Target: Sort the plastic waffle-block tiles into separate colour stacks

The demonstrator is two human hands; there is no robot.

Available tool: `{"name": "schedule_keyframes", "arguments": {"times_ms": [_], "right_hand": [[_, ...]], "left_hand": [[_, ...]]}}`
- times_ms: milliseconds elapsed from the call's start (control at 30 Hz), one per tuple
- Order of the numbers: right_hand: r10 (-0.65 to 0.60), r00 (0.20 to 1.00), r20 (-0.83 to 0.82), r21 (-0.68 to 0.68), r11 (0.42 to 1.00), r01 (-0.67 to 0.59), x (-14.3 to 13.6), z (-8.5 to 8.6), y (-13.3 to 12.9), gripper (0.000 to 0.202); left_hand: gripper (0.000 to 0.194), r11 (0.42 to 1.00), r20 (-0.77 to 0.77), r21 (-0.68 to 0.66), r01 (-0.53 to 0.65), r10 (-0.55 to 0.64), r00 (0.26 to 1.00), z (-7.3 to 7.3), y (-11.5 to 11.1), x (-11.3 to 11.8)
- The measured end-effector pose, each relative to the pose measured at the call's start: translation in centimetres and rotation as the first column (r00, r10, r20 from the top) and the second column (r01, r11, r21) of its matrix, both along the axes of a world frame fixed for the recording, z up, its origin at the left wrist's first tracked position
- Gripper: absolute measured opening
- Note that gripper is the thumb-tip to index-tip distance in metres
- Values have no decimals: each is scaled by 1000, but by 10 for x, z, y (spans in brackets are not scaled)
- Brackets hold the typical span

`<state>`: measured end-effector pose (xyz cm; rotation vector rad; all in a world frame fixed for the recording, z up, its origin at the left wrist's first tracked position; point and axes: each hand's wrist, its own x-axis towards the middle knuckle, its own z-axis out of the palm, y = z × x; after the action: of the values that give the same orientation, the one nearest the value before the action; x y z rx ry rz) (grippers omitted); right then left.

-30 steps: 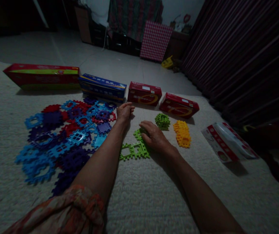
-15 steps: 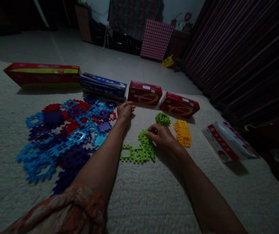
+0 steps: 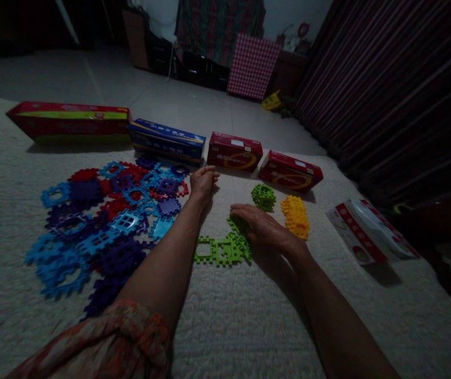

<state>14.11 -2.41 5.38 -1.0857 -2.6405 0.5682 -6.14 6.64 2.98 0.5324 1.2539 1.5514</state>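
My left hand [image 3: 203, 180] rests on the cloth with its fingers loosely curled, and nothing shows in them. It lies between a pile of blue, purple and red building tiles [image 3: 130, 196] and the small boxes. Bent over a green building tile [image 3: 236, 223], my right hand [image 3: 257, 225] has its fingers across the far side and hides much of the tile. Nearer to me, flat green tiles [image 3: 225, 251] with toothed edges lie in a short row, touching or overlapping. Beyond the right hand sit a green stack of tiles [image 3: 263, 197] and a yellow stack [image 3: 295, 217].
Along the far edge of the pale cloth [image 3: 225, 326] stand a long red box [image 3: 79, 123], a blue box [image 3: 168, 142] and two red boxes [image 3: 235, 151]. A white and red package [image 3: 373, 231] lies at the right, near the dark curtain [image 3: 371, 95].
My right hand has shifted slightly left over the green tile, its fingers now stretched across it. The tile has moved a little to the right. My left hand has stayed in place.
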Motion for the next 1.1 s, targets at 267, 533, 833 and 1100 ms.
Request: {"name": "schedule_keyframes", "arguments": {"times_ms": [267, 533, 833, 1100], "right_hand": [[-32, 999, -8, 75, 997, 33, 0, 9, -1, 50], [-276, 957, -85, 497, 821, 281, 34, 9, 7, 65], [-431, 901, -44, 495, 774, 394, 30, -6, -11, 62], [-427, 904, -21, 514, 771, 376, 38, -16, -4, 57]], "left_hand": [[25, 1000, 10, -1, -13, 13, 1000, 5, -3, 1], [26, 1000, -5, 9, -14, 14, 1000, 2, -2, 1], [25, 1000, -1, 16, -18, 18, 1000, 4, -3, 2], [24, 1000, -6, 17, -16, 16, 1000, 1, -1, 2]]}}
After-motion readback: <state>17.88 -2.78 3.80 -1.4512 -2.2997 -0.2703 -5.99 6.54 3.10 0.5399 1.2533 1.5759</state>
